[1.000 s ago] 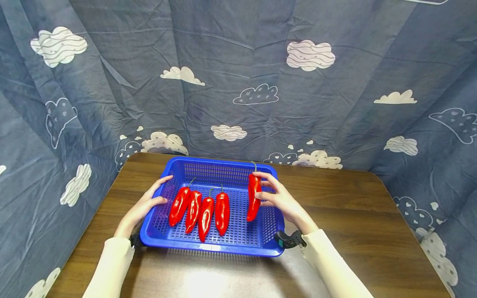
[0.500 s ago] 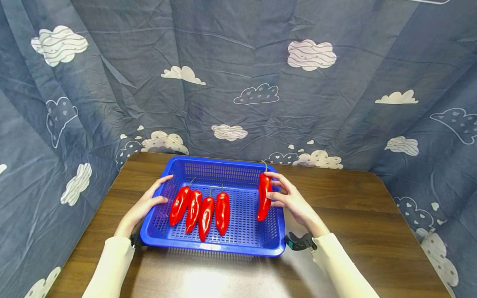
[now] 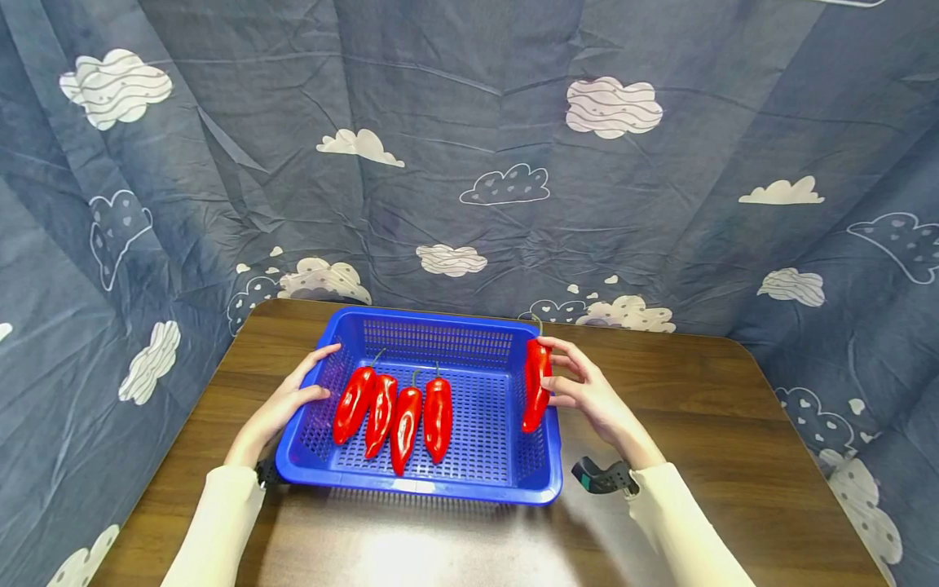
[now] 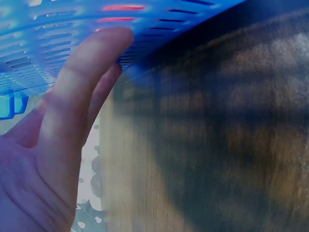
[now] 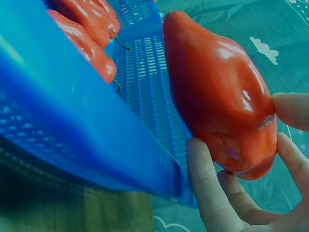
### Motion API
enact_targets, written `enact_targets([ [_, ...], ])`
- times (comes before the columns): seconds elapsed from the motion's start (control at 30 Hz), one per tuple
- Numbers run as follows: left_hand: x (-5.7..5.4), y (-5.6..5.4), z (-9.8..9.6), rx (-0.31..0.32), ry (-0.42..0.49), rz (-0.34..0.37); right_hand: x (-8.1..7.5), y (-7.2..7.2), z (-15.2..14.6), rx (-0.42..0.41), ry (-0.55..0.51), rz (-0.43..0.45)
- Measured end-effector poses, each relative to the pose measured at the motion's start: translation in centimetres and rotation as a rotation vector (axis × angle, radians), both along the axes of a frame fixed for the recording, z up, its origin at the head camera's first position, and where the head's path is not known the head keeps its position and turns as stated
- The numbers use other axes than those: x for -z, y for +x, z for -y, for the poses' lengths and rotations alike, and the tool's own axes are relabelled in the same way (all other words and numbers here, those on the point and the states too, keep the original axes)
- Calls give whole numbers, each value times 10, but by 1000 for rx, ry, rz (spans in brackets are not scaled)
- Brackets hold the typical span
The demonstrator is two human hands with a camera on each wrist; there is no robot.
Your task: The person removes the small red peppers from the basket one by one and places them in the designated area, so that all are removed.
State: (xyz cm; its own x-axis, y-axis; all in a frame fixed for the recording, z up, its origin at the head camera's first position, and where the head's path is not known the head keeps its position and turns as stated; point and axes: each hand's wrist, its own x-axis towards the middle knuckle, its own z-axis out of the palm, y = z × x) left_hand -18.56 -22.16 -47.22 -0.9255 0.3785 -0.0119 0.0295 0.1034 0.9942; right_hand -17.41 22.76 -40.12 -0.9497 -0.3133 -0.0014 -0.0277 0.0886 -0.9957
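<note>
My right hand (image 3: 587, 387) pinches a long red pepper (image 3: 536, 385) with a green stem, held over the basket's right side. In the right wrist view, the thumb and fingers are spread around the same pepper (image 5: 217, 96), outside the near wall. At the left side, my left hand (image 3: 282, 408) lies at the rim of the blue plastic basket (image 3: 477, 492), fingers extended. The left wrist view shows its thumb (image 4: 72, 92) straight against the basket's perforated wall (image 4: 159, 24). Several red peppers (image 3: 406, 428) lie side by side on the basket floor's left half.
The basket stands on a brown wooden table (image 3: 682, 408), which extends to the right and toward the front. A dark blue curtain (image 3: 513, 228) with white clouds hangs behind the table. Black bands (image 3: 605, 475) sit at both wrists.
My right hand has carried the pepper rightward, from inside the basket to above its right rim. The left hand and the peppers lying in the basket have stayed where they were.
</note>
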Motion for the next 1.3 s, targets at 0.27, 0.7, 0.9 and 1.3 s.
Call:
enact_targets([
  [0.27, 0, 1, 0, 12, 38, -4, 5, -1, -12, 15, -11, -5],
  [0.7, 0, 1, -1, 7, 35, -21, 6, 0, -29, 41, -12, 3],
  [0.9, 0, 1, -2, 8, 32, -33, 10, 1, -39, 55, -14, -2],
  [1.3, -2, 1, -2, 4, 31, -13, 18, 3, -53, 94, 3, 8],
])
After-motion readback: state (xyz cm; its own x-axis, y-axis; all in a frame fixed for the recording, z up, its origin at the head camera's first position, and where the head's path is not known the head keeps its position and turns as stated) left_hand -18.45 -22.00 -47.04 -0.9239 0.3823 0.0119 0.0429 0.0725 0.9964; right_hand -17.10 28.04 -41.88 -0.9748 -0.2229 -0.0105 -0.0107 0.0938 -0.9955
